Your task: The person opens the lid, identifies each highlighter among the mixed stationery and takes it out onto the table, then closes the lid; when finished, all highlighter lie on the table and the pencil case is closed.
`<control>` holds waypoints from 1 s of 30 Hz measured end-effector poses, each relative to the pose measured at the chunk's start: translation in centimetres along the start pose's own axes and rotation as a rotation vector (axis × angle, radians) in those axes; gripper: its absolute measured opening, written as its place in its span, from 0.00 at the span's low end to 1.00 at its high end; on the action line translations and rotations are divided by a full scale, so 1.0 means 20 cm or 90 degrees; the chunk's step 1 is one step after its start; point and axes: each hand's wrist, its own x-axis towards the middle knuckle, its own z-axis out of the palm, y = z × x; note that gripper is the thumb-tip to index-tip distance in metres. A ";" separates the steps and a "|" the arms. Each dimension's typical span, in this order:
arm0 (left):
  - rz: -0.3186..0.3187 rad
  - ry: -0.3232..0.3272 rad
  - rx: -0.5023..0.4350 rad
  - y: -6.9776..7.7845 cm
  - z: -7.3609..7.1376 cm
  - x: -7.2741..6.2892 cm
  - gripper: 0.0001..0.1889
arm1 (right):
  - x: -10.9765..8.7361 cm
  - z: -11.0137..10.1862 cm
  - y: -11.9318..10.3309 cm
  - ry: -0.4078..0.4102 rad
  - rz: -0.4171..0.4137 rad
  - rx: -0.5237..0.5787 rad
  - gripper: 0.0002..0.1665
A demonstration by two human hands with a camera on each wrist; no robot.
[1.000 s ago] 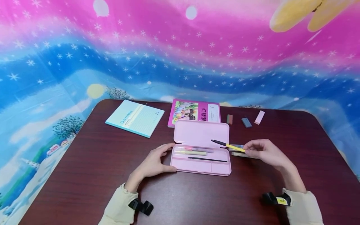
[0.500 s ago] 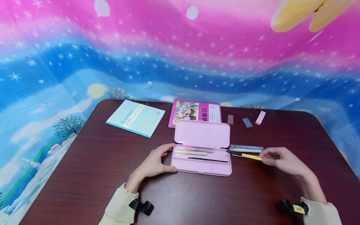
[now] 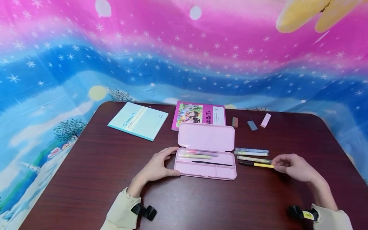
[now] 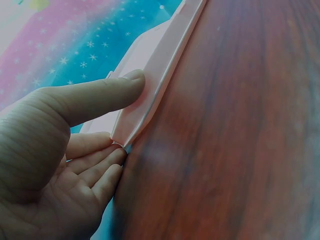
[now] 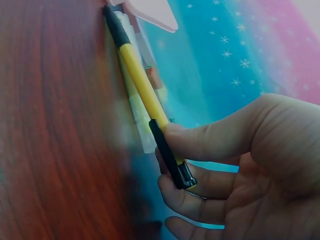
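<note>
A pink pencil case [image 3: 207, 171] lies with its lid up in the head view. Two light-coloured pens [image 3: 198, 156] and a slim black pen [image 3: 211, 163] rest inside. My left hand [image 3: 155, 166] holds the case's left end, thumb at the front corner and fingers toward the back; in the left wrist view the thumb [image 4: 107, 97] presses its side wall. To the right of the case, my right hand [image 3: 296, 167] pinches a yellow pen [image 5: 142, 90] with a black grip and clip near its clip end, the black tip pointing left, low over the table.
Several pale pens [image 3: 251, 152] lie between the case and my right hand. Behind stand a brown eraser [image 3: 235, 122], a grey eraser [image 3: 252, 125] and a pink eraser [image 3: 265, 120]. A pink book [image 3: 201, 111] and a light blue notebook [image 3: 139, 120] lie at the back.
My right hand has moved right and toward the front with the yellow pen, lowering it from over the case to beside the pale pens. The left hand has stayed in place.
</note>
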 end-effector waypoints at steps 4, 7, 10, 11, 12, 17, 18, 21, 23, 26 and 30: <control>0.003 0.001 0.000 0.00 0.00 0.00 0.44 | 0.01 0.02 0.00 0.025 -0.003 -0.008 0.06; 0.007 0.000 -0.001 0.00 0.00 0.00 0.44 | 0.02 0.03 0.00 0.051 0.013 -0.014 0.06; 0.007 0.000 -0.003 0.00 0.00 0.00 0.44 | 0.03 0.04 0.01 0.077 0.029 -0.028 0.06; 0.006 0.001 -0.004 0.00 0.00 0.00 0.44 | 0.03 0.04 0.01 0.085 0.033 -0.034 0.06; 0.006 0.001 -0.004 0.00 0.00 0.00 0.44 | 0.04 0.05 0.01 0.091 0.035 -0.039 0.05; 0.004 0.002 -0.003 0.00 0.00 0.00 0.44 | 0.05 0.06 0.01 0.118 0.036 -0.058 0.05; 0.003 0.002 -0.003 0.00 0.00 0.00 0.44 | 0.05 0.07 0.00 0.123 0.037 -0.061 0.05; -0.001 0.001 -0.004 0.00 0.00 0.00 0.44 | 0.05 0.07 0.00 0.130 0.036 -0.066 0.06; -0.002 0.001 -0.003 0.00 0.00 0.00 0.44 | 0.06 0.07 0.00 0.132 0.036 -0.072 0.06; -0.001 0.001 -0.002 0.00 0.00 0.00 0.44 | 0.06 0.07 0.00 0.135 0.034 -0.077 0.07; -0.001 -0.001 -0.001 0.00 0.00 0.00 0.44 | 0.06 0.07 0.00 0.140 0.028 -0.079 0.07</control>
